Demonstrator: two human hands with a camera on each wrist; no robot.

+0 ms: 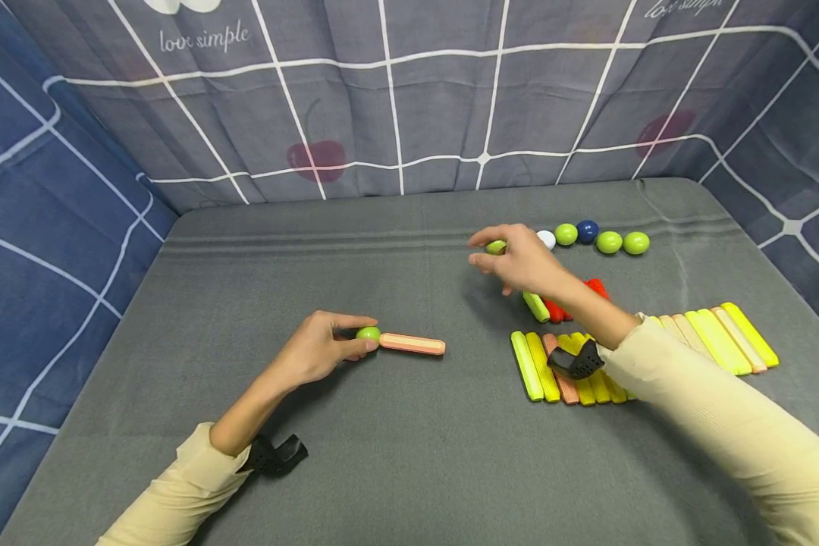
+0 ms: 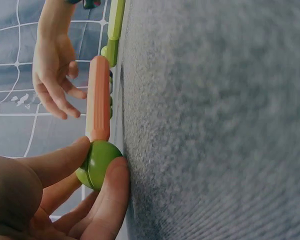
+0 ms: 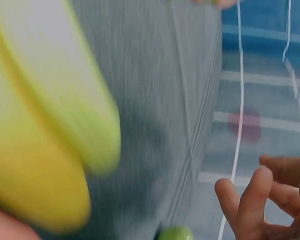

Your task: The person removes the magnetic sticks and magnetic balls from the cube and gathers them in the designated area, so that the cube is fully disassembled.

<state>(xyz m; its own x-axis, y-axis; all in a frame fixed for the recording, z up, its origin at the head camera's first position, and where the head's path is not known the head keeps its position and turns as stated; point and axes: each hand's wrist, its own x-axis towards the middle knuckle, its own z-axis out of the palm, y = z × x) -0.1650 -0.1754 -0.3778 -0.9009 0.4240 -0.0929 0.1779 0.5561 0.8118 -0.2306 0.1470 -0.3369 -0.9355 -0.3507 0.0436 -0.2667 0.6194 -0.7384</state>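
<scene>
Thumb and fingers of my left hand [image 1: 317,347] pinch a green ball [image 1: 368,334] low over the grey cloth, left of centre. A ridged peach-coloured stick [image 1: 412,344] points right from that ball, its end against it; in the left wrist view the stick [image 2: 98,97] meets the ball [image 2: 97,162] end to end. My right hand [image 1: 522,262] hovers with loosely bent, spread fingers and grips nothing. Another green ball [image 1: 496,247] shows between its thumb and forefinger in the head view. The right wrist view has the hand [image 3: 260,205] above the cloth, fingers apart.
At the back right, a white ball [image 1: 546,240], a blue ball [image 1: 588,231] and several green balls [image 1: 609,243] form a row. Red sticks [image 1: 597,288] lie before them. Yellow sticks [image 1: 751,334] lie side by side, partly under the right forearm. Checked curtains [image 1: 437,98] border the table.
</scene>
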